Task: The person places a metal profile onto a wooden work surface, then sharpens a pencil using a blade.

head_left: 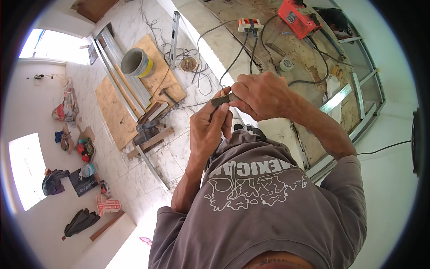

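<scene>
In the head view, my left hand [207, 124] and my right hand [263, 95] meet in front of my chest. Between them is a small flat dark-grey piece [220, 100] with a rounded end. My left thumb and fingers pinch it from below, and the curled fingers of my right hand grip its other end, which they partly cover. A thin light-coloured tip sticks up beside my left fingers; what it belongs to is unclear. Behind the hands, a black cable runs up to an orange-and-white power outlet box [249, 25].
A red machine [298, 19] and a tape roll [286, 65] lie on the worn surface at right. On the floor are a bucket [134, 62], plywood [114, 107], a hammer [167, 95], metal profiles and loose cables. A level [174, 38] stands nearby.
</scene>
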The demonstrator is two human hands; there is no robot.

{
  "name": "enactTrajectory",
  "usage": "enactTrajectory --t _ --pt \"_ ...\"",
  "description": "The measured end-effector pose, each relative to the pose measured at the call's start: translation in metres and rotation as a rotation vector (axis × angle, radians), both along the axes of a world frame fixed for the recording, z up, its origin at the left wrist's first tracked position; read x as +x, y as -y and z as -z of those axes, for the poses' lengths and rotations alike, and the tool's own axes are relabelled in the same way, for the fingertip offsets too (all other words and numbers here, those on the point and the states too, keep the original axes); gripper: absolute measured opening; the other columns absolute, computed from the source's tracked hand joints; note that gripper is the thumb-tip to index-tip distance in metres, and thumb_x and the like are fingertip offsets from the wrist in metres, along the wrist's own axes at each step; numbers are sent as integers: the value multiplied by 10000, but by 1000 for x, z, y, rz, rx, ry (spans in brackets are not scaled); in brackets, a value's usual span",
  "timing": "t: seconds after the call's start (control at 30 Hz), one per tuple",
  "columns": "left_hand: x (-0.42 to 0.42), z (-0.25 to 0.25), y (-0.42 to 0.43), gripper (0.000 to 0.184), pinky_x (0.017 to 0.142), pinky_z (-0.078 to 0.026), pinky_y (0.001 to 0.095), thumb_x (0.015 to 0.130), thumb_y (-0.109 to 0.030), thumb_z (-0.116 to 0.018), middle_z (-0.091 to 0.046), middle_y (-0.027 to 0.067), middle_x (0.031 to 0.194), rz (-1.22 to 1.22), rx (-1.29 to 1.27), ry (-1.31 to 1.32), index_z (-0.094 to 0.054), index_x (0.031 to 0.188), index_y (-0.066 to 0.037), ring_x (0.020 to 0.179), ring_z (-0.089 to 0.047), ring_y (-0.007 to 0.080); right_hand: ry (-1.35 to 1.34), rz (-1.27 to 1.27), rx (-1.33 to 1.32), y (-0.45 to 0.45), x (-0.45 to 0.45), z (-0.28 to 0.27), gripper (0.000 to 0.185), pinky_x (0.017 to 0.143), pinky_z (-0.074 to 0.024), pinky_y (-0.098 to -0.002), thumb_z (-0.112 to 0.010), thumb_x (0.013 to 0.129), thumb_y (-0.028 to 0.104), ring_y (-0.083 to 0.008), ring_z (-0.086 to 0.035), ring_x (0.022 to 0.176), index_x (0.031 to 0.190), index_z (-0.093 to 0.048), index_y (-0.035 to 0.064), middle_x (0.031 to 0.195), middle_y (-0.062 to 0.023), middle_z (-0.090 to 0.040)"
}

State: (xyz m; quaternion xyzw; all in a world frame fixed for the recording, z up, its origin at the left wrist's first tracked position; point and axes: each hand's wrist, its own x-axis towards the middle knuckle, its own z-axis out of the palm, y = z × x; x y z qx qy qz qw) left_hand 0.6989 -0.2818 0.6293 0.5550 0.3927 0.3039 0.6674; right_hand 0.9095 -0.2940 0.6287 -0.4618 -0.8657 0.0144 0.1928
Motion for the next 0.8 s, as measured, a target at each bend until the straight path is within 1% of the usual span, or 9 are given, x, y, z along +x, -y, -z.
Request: enactTrajectory --t 0.3,0.5,0.6,0.7,0.8 --pt "0 5 -1 333 439 -379 209 1051 -172 -538 -539 -20 606 -27 82 -23 -632 1292 39 463 -456 30 -18 0 6 -4 -2 3 350 468 -497 -379 -596 980 376 -258 -649 571 883 -578 40 698 -100 -565" --pt "3 0 0 333 428 -350 220 1051 -184 -535 -534 -18 595 -61 65 -89 -643 1280 32 453 -444 29 -22 5 26 -7 -2 2 352 469 -497 -379 -593 981 379 -258 -647 571 878 -583 43 695 -98 -564" --pt "4 1 0 333 425 -339 221 1049 -188 -540 -525 -20 583 -78 63 -67 -648 1272 35 453 -442 28 -6 14 11 -7 -1 0 356 470 -498 -380 -590 982 382 -258 -648 573 875 -585 42 695 -100 -566" --pt "4 1 1 336 418 -342 218 1051 -216 -550 -541 2 632 -76 68 -67 -663 1229 45 476 -443 48 8 13 5 -7 0 1 361 472 -498 -381 -588 983 385 -262 -647 569 874 -583 41 697 -103 -568" --pt "4 4 1 318 416 -333 218 1053 -226 -549 -541 5 622 -89 75 -63 -684 1139 48 470 -446 48 9 21 9 -6 0 1 364 471 -496 -384 -586 984 385 -266 -644 562 863 -575 42 692 -106 -566"
